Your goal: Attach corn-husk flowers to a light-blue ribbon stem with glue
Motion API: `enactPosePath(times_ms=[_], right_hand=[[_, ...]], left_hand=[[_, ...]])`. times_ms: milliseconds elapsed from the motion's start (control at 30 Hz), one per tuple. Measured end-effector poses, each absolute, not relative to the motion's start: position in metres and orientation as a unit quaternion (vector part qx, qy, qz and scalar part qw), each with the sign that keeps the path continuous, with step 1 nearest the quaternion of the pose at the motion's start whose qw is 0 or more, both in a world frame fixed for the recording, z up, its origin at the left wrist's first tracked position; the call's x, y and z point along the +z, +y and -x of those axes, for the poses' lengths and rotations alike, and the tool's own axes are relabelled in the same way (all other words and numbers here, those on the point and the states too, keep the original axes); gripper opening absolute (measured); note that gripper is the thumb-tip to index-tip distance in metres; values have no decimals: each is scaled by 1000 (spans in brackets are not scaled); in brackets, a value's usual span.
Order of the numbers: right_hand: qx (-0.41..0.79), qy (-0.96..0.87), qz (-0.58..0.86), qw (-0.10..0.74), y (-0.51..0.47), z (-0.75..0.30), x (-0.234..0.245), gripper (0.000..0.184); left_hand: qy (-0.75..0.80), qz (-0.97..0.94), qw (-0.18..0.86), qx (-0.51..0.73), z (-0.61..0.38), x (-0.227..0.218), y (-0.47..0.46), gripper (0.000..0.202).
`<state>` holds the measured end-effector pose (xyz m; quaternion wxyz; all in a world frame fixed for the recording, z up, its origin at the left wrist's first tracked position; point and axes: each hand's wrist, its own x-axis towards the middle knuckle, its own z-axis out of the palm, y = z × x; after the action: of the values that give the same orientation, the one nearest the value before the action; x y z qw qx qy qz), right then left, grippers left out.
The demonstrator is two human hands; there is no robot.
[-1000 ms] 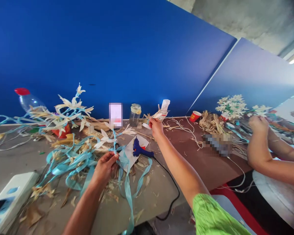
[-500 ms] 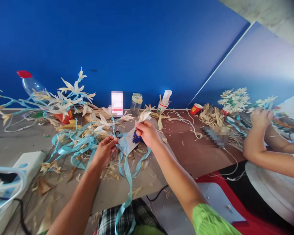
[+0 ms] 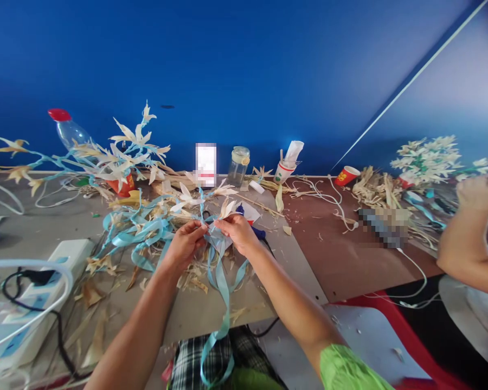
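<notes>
My left hand (image 3: 186, 245) pinches the light blue wrapped stem (image 3: 205, 214) of a branch of cream husk flowers (image 3: 187, 196). My right hand (image 3: 238, 232) is closed on a cream husk flower (image 3: 228, 207) and holds it against that stem, right beside my left hand. Light blue ribbon (image 3: 223, 287) hangs from the stem down over the table edge to my lap. The blue glue gun (image 3: 257, 232) lies just behind my right hand, mostly hidden.
A bigger flower branch (image 3: 122, 146), a red-capped bottle (image 3: 67, 130), a glass jar (image 3: 238, 165) and paper cups (image 3: 283, 172) stand at the back. A white power strip (image 3: 36, 292) lies left. Another person's arm (image 3: 467, 238) works at right near a white bouquet (image 3: 425, 157).
My right hand came back from the paper cup at the rear with a husk flower and now meets my left hand at the stem. The view dipped down and swung left.
</notes>
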<state>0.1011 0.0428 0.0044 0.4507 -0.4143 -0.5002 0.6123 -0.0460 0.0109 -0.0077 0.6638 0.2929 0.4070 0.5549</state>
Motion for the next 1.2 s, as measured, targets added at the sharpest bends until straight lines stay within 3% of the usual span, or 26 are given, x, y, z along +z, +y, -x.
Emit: enactPosePath(times_ms=[733, 1200], right_hand=[[481, -592, 474, 441, 41, -104, -1, 30], [469, -612, 455, 445, 40, -109, -2, 27]], left_hand=[[412, -320, 675, 522, 40, -6, 8, 31], [422, -312, 668, 527, 40, -7, 9, 31]])
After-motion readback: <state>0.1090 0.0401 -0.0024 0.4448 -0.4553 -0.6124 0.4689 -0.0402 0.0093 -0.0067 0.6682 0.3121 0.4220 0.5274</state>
